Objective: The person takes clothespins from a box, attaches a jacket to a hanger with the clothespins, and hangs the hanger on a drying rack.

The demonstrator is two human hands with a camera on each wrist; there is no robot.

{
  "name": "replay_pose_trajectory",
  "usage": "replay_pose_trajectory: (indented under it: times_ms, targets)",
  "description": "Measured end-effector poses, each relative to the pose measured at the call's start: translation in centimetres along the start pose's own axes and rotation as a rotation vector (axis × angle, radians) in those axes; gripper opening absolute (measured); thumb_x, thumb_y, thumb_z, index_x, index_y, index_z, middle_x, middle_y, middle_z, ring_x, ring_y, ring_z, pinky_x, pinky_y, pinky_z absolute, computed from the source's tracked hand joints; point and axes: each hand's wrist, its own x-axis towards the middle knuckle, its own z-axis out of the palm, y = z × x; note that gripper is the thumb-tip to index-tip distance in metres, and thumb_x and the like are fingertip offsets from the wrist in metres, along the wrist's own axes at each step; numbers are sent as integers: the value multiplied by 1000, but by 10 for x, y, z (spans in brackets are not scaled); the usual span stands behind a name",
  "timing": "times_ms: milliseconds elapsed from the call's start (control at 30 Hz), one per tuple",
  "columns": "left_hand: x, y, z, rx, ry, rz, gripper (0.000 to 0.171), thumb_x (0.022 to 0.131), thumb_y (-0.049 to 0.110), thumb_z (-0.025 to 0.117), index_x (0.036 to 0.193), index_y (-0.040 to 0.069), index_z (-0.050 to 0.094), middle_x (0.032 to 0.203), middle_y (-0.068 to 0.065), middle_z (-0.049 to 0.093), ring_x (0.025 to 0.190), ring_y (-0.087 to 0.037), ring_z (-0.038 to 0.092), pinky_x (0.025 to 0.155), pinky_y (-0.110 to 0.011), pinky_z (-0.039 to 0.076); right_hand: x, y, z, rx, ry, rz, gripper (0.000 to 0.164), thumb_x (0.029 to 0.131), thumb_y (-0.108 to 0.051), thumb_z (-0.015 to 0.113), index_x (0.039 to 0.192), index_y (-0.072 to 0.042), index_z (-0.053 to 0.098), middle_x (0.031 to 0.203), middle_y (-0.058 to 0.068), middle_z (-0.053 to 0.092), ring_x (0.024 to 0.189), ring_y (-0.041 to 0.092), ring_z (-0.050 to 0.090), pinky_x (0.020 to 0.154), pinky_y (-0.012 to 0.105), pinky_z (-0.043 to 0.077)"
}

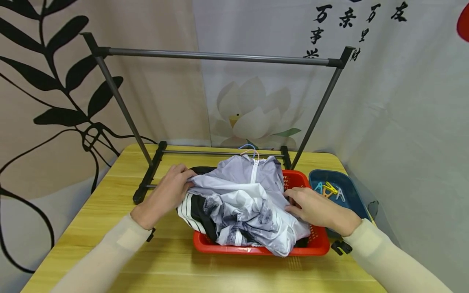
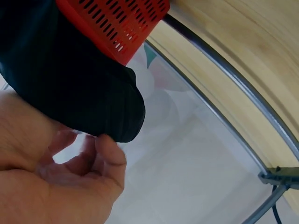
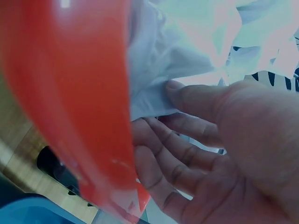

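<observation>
A pale grey and white zip jacket (image 1: 253, 175) with smoky dark patches lies heaped over the red basket (image 1: 260, 250). At its collar, hanger hooks (image 1: 250, 151) stick up. My left hand (image 1: 165, 195) pinches the jacket's left edge with curled fingers, beside a black garment with white stripes (image 1: 194, 213); in the left wrist view dark cloth (image 2: 84, 84) hides part of this grip. On the other side, my right hand (image 1: 318, 205) pinches the jacket's edge between thumb and forefinger, just inside the basket's right wall, as the right wrist view shows.
A grey metal rack with a top bar (image 1: 220, 55) stands behind the basket on the wooden table (image 1: 165, 264). Right of the basket is a dark blue tray (image 1: 349, 189) with several coloured clothespins (image 1: 329, 188). Printed curtains hang behind.
</observation>
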Motion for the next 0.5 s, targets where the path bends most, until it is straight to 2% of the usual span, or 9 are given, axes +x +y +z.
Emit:
replay_pose_trajectory:
  times_ms: [133,233,300,400,500]
  targets:
    - [-1,1,0,-5,36,-35,18,102,-8,83,119,-2,85,102,-11,68,94,-27,62,80,-41,58,1,-1,-1,25,-28,-26,29,108,-24,86,133,-10,78,110,-3,81,95,7,74,100,47,72]
    - [-3,3,0,-7,62,-72,20,101,-10,80,118,-2,86,98,-9,64,91,-25,60,77,-38,54,2,-1,-3,60,-37,-41,17,112,-29,81,122,-15,78,102,-5,78,91,5,73,97,42,73]
    - [-4,5,0,-11,80,-86,21,101,-12,78,118,-2,86,97,-9,64,91,-26,59,76,-38,54,2,-1,-4,78,-24,-39,15,116,-33,74,115,-19,77,95,-8,72,89,4,70,95,39,72]
    - [-6,6,0,-20,123,-94,23,100,-13,74,116,-2,86,97,-11,66,91,-27,61,76,-39,55,1,-2,-7,83,15,-29,21,120,-37,66,111,-21,77,91,-10,67,89,4,66,94,36,69]
    - [-8,7,-1,-28,178,-93,24,99,-14,71,113,-2,86,96,-11,67,90,-27,61,75,-39,54,0,-2,-9,69,54,-27,17,120,-32,67,114,-20,78,95,-10,66,90,6,64,93,34,66]
